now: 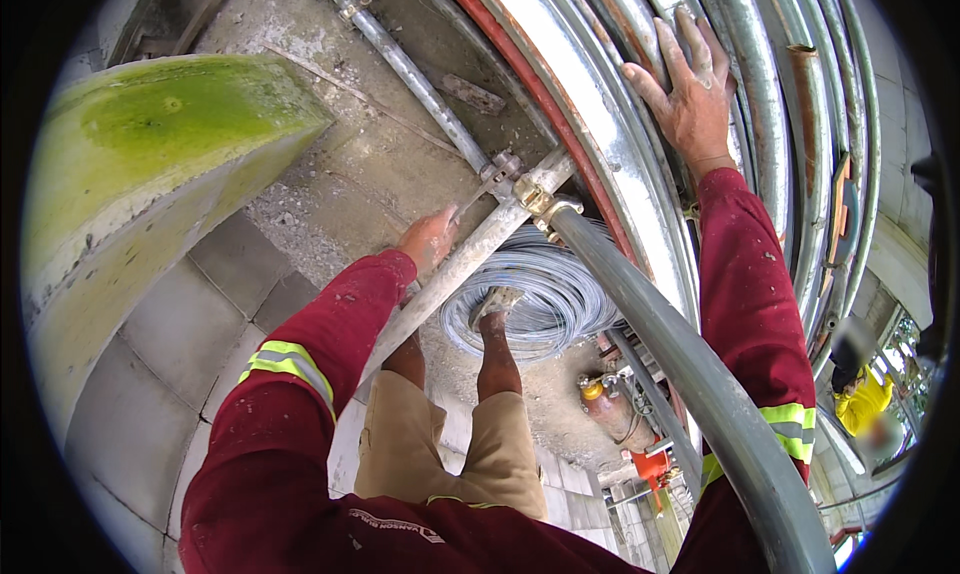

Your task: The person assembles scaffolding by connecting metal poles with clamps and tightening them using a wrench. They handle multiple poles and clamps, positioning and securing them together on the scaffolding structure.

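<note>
My left hand point(430, 240) is closed beside a slanting scaffold tube point(460, 249). From it a thin metal spanner point(477, 196) reaches to the scaffold coupler point(502, 170), where a second tube point(405, 69) meets the first; part of the grip is hidden. Close by, another coupler point(540, 202) joins a thick grey pipe point(660, 324) that runs down past my right arm. My right hand point(695, 104) lies with fingers spread on a stack of long metal pipes point(765, 104).
Below the tubes lies a large coil of wire point(530, 324), with one of my feet over it. A mossy concrete block point(180, 124) stands at left. A gas cylinder point(606, 399) is at lower right. Farther off is a person in yellow point(862, 404).
</note>
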Demonstrator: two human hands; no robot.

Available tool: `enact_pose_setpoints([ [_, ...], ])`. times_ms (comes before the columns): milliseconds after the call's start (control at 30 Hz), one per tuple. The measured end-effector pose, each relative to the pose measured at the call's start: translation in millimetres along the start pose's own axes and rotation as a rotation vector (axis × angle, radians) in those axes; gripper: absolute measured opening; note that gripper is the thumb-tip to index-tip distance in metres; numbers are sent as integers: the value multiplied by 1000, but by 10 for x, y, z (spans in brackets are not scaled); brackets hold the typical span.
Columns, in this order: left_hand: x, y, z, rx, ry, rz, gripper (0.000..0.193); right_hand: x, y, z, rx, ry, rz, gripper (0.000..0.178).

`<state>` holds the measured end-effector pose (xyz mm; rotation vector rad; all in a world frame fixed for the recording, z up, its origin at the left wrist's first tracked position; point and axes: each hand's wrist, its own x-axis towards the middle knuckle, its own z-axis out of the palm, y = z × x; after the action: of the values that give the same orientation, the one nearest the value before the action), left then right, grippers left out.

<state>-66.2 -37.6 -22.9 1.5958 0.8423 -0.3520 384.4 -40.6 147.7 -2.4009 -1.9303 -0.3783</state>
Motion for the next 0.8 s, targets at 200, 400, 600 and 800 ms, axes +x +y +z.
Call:
enact_pose_setpoints([
  [200, -142, 1284, -747, -856, -447, -295, 16, 0, -39, -62, 13, -59, 53, 72],
  [400, -243, 1034, -537, 164, -42, 202, 20, 27, -79, -62, 64, -35, 52, 71],
  [600, -352, 680, -439, 255, -78, 42, 21, 99, -125, -25, 159, -145, 110, 75],
  [800, -337, 738, -234, 600, -16, 14, 30, -52, 7, -140, 240, -148, 138, 72],
])
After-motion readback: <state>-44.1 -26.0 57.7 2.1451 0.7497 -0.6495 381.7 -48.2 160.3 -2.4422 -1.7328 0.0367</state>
